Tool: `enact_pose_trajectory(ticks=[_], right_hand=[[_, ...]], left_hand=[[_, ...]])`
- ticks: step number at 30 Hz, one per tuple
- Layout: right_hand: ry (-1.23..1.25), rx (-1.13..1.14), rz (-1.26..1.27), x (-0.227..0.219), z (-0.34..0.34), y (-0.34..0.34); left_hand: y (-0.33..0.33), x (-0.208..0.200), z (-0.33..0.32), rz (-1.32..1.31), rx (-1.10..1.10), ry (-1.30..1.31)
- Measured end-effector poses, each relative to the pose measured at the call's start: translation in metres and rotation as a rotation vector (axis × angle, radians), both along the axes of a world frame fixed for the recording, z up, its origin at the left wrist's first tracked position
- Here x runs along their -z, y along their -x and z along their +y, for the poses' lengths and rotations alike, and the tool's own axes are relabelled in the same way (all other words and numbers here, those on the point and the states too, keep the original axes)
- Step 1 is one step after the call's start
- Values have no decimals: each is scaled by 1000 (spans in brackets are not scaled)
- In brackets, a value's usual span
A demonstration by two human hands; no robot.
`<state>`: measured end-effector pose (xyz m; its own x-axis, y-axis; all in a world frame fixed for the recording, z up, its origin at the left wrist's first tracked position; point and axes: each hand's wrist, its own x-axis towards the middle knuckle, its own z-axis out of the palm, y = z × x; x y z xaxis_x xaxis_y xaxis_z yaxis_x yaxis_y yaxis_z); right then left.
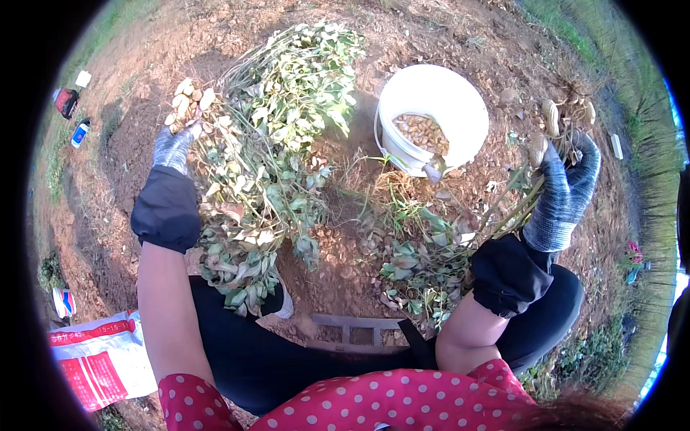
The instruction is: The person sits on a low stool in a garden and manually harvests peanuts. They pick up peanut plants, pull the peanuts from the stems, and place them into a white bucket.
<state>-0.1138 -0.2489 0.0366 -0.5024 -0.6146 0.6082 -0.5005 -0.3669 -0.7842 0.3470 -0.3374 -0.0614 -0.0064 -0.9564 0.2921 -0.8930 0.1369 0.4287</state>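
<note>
My left hand, in a grey knitted glove with a dark cuff, is closed at the root end of a peanut plant. A cluster of pale peanuts shows just beyond its fingers, and leafy stems hang toward my legs. On the right, my gloved right hand is closed around the stems of another peanut plant. A few pods and thin roots stick up past those fingers, while the leaves trail down to the left. Both hands are apart from the white bucket, which has peanuts inside.
Beyond my left hand lies a heap of pulled peanut plants on reddish soil. A low metal frame sits between my legs. At the left are a red-and-white sack, a blue bottle and a white-and-red tub. Grass borders the right.
</note>
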Motion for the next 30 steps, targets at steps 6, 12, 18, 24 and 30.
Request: enact_pose_trajectory(ticks=[6, 12, 18, 24, 30], right_hand=[[94, -123, -194, -32, 19, -41], [-127, -542, -537, 18, -12, -54], [-183, -668, -482, 42, -21, -82], [-228, -535, -164, 52, -15, -100], [-212, -490, 365, 42, 9, -159]], left_hand=[[0, 54, -35, -99, -28, -194], [-11, 81, -50, -238, -344, -768], [-13, 46, -20, -674, -266, -792], [81, -82, 14, -21, 133, -587], [147, -81, 86, 756, 482, -354]])
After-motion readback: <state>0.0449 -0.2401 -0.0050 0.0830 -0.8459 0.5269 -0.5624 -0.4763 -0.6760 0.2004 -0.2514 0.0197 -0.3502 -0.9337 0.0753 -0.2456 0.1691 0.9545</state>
